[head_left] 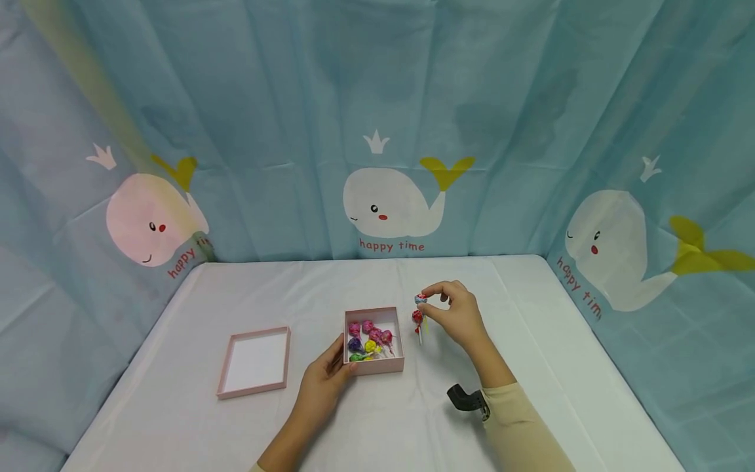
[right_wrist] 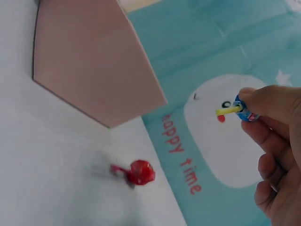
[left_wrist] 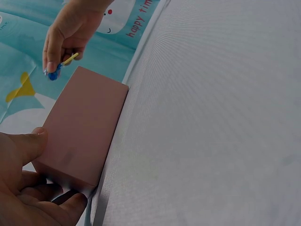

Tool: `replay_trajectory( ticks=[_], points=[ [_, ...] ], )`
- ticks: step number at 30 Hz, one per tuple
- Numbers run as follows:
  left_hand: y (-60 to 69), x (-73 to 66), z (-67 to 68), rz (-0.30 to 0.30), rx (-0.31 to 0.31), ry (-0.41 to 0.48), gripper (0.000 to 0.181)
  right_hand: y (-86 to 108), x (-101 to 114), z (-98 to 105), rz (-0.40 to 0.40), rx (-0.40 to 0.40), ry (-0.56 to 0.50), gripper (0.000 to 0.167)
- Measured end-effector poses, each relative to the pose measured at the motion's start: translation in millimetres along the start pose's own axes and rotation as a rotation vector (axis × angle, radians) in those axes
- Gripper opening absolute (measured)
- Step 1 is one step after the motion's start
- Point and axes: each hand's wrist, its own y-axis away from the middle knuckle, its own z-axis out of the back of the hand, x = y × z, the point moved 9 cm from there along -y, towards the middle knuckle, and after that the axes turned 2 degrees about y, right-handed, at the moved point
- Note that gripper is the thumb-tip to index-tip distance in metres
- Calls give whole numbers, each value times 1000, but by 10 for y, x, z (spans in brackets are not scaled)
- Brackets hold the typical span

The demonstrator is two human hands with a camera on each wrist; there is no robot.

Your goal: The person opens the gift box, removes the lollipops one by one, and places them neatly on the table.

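A pink box (head_left: 380, 366) holds several wrapped lollipops, pink, purple, yellow and green. My left hand (head_left: 321, 383) grips its left side, the thumb at the near corner; the left wrist view shows the box wall (left_wrist: 84, 125) between thumb and fingers. Right of the box, my right hand (head_left: 460, 318) pinches a blue lollipop (head_left: 421, 299) by its head between thumb and fingers. Its yellow stick points toward the box side in the right wrist view, where the blue wrapper (right_wrist: 244, 109) shows. A red lollipop (right_wrist: 141, 172) lies on the white cloth beside the box.
The pink-edged lid (head_left: 256, 360), white inside, lies to the left of the box. A white cloth (head_left: 189, 432) covers the table. Behind and at both sides hangs a blue curtain (head_left: 283, 131) with whale prints. A black strap piece (head_left: 466, 398) sticks out at my right wrist.
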Motion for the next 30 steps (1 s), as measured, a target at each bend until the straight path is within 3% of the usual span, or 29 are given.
replay_trajectory(
  ticks=[10,24,30],
  points=[
    [-7,-2,6,-11,4,-4,74,-39,-399,63,-94,-68,15,24],
    [4,-9,4,9,-2,-21,72,31,-825,-113,-270,33,-18,23],
    [4,5,4,19,-4,-23,72,61,-904,-141,-300,67,-1,23]
  ],
)
